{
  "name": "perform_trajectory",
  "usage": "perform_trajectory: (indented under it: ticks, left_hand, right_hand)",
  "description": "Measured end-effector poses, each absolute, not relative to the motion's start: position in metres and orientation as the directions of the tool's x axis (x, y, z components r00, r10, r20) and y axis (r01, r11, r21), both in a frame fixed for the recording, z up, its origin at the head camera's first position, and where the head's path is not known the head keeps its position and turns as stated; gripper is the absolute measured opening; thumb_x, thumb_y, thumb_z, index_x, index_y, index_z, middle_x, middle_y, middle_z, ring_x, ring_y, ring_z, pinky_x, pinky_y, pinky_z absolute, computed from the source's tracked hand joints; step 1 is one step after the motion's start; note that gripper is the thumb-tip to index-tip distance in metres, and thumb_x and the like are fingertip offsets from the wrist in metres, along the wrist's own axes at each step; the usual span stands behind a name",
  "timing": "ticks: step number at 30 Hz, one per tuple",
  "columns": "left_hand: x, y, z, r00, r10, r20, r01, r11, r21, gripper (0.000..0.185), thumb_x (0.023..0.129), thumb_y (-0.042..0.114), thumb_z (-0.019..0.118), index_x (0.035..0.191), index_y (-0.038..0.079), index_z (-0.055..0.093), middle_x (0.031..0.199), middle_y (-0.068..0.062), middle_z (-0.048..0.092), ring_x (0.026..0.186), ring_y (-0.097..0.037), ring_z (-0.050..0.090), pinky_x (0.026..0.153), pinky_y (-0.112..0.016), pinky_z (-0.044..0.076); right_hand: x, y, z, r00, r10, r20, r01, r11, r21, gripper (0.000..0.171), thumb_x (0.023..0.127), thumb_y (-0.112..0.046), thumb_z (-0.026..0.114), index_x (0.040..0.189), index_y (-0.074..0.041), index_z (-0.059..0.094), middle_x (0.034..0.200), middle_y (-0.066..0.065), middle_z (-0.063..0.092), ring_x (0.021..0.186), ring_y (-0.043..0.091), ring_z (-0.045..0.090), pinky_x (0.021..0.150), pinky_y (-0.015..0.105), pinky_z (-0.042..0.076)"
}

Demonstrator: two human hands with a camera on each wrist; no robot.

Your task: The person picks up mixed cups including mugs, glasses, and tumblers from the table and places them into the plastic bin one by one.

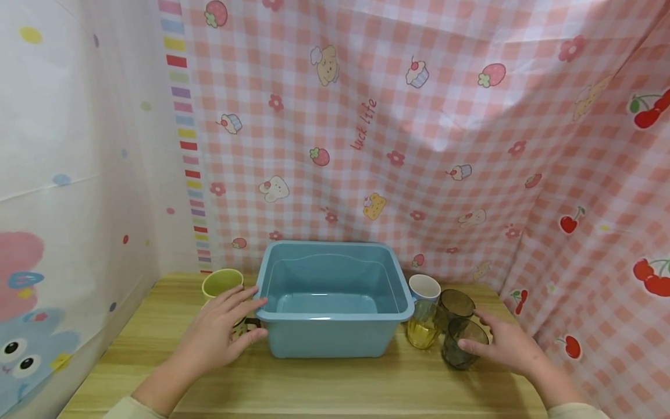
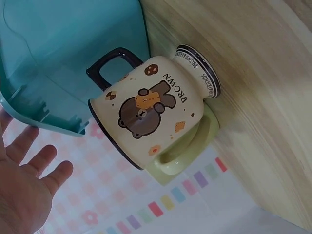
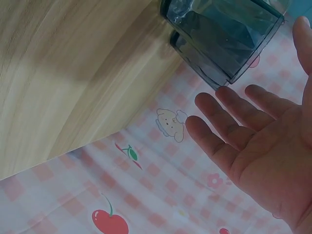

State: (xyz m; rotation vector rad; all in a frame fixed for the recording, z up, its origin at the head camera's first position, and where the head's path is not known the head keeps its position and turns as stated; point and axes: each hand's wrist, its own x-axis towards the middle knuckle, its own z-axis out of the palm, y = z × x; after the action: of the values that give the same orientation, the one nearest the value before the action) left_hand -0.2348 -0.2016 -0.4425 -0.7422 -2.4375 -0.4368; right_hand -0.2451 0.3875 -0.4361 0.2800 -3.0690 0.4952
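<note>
My left hand (image 1: 222, 331) is spread, its fingertips right at the left rim of an empty blue plastic basin (image 1: 335, 337). Beneath that hand stands a cream mug (image 2: 151, 105) with a brown bear, the word BROWN and a dark handle. A green mug (image 1: 222, 282) is behind it. On the other side, my right hand (image 1: 505, 343) reaches with extended fingers beside a dark smoked glass (image 1: 460, 346), thumb in front of it in the head view. A second smoked glass (image 1: 456, 304) stands just behind. In the right wrist view the palm faces the glasses and holds nothing.
Between the basin and the smoked glasses stand a yellow glass (image 1: 423, 329) and a white-and-blue cup (image 1: 424, 287). Everything rests on a wood-grain table (image 1: 324, 387). Checked pink cloth (image 1: 356, 116) hangs close behind and to the right; a white patterned cloth (image 1: 78, 145) hangs left.
</note>
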Motion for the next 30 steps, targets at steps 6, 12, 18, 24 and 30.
perform_trajectory:
  ticks: [6,12,18,24,30]
  left_hand:
    - [-0.2345,-0.2027,-0.4446,-0.686,0.404,0.605,0.595,0.790,0.147,0.057,0.089,0.045,0.085,0.138,0.019,0.073,0.151,-0.011,0.066,0.139,-0.046,0.059,0.107,-0.070,0.051]
    - [-0.2323,-0.2028,-0.4445,-0.695,0.397,0.599,0.592,0.789,0.164,0.056,0.089,0.044,0.085,0.138,0.021,0.072,0.151,-0.011,0.066,0.140,-0.045,0.059,0.108,-0.070,0.050]
    - [-0.2297,-0.2025,-0.4434,-0.692,0.396,0.603,0.592,0.790,0.161,0.055,0.089,0.043,0.085,0.137,0.020,0.073,0.151,-0.011,0.066,0.140,-0.044,0.059,0.108,-0.069,0.050]
    - [-0.2289,-0.2018,-0.4424,-0.679,0.398,0.617,0.598,0.787,0.151,0.055,0.088,0.043,0.086,0.136,0.020,0.074,0.149,-0.012,0.067,0.139,-0.045,0.060,0.107,-0.069,0.051]
    - [-0.2287,-0.2029,-0.4425,-0.671,0.396,0.627,0.602,0.784,0.150,0.056,0.086,0.041,0.087,0.136,0.019,0.074,0.148,-0.013,0.068,0.138,-0.045,0.060,0.107,-0.068,0.051]
  right_hand:
    - [-0.2463,0.3862,-0.4371,-0.984,-0.174,0.049,-0.180,0.936,-0.301,0.099,0.091,-0.061,0.078,0.153,0.010,0.048,0.129,0.039,0.069,0.106,0.048,0.075,0.086,0.062,0.061]
    - [-0.2466,0.3849,-0.4385,-0.987,-0.159,0.035,-0.163,0.943,-0.291,0.099,0.091,-0.064,0.077,0.153,0.008,0.049,0.131,0.038,0.069,0.109,0.049,0.074,0.089,0.063,0.060]
    - [-0.2468,0.3832,-0.4402,-0.987,-0.157,0.016,-0.155,0.942,-0.299,0.100,0.091,-0.065,0.076,0.154,0.007,0.049,0.136,0.038,0.066,0.115,0.052,0.071,0.093,0.066,0.058]
    - [-0.2500,0.3832,-0.4427,-0.987,-0.156,-0.028,-0.140,0.939,-0.315,0.105,0.089,-0.066,0.077,0.156,0.010,0.044,0.141,0.041,0.061,0.122,0.054,0.067,0.096,0.066,0.057]
    - [-0.2514,0.3821,-0.4435,-0.985,-0.161,-0.054,-0.134,0.932,-0.336,0.106,0.089,-0.063,0.079,0.157,0.009,0.041,0.142,0.042,0.060,0.123,0.056,0.065,0.097,0.066,0.056]
